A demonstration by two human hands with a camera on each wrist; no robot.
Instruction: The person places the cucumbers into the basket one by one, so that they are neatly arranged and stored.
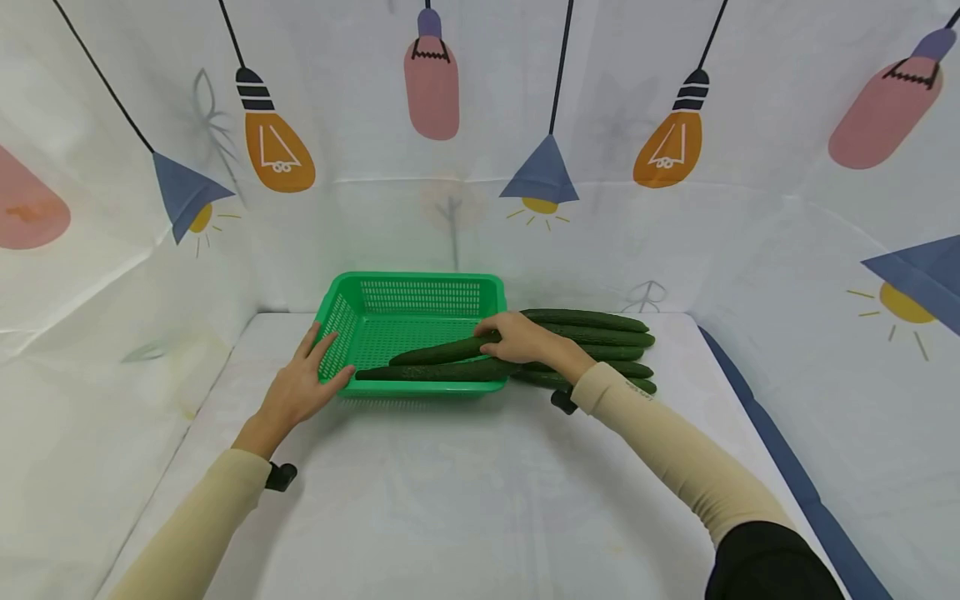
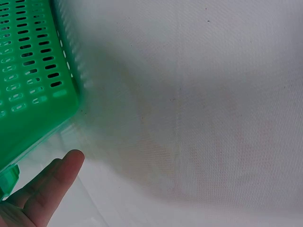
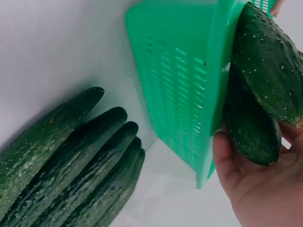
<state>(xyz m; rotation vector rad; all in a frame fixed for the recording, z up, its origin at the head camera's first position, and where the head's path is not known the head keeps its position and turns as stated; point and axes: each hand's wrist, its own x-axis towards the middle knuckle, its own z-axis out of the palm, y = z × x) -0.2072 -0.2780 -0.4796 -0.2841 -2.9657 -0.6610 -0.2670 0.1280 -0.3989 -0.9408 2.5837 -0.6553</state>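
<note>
A green plastic basket (image 1: 420, 388) with slotted walls stands at the back of the table. My right hand (image 1: 517, 340) grips two long, dark green cucumbers at its right rim. One cucumber (image 1: 435, 370) lies along the front rim and the other cucumber (image 1: 431, 353) slants into the basket. In the right wrist view, the thumb is right at the rim below the held cucumbers (image 3: 270, 61). My left hand (image 1: 296, 387) rests at the basket's front left corner, its fingers extended along the left side. The left wrist view shows straight fingers (image 2: 52, 189) beside the basket wall (image 2: 38, 104).
To the right of the basket, several more cucumbers (image 1: 600, 337) lie side by side on the white-covered table (image 1: 450, 492). A white cloth with printed lamps (image 1: 540, 171) hangs behind and at the sides. A dark blue strip (image 1: 780, 450) runs along the right edge.
</note>
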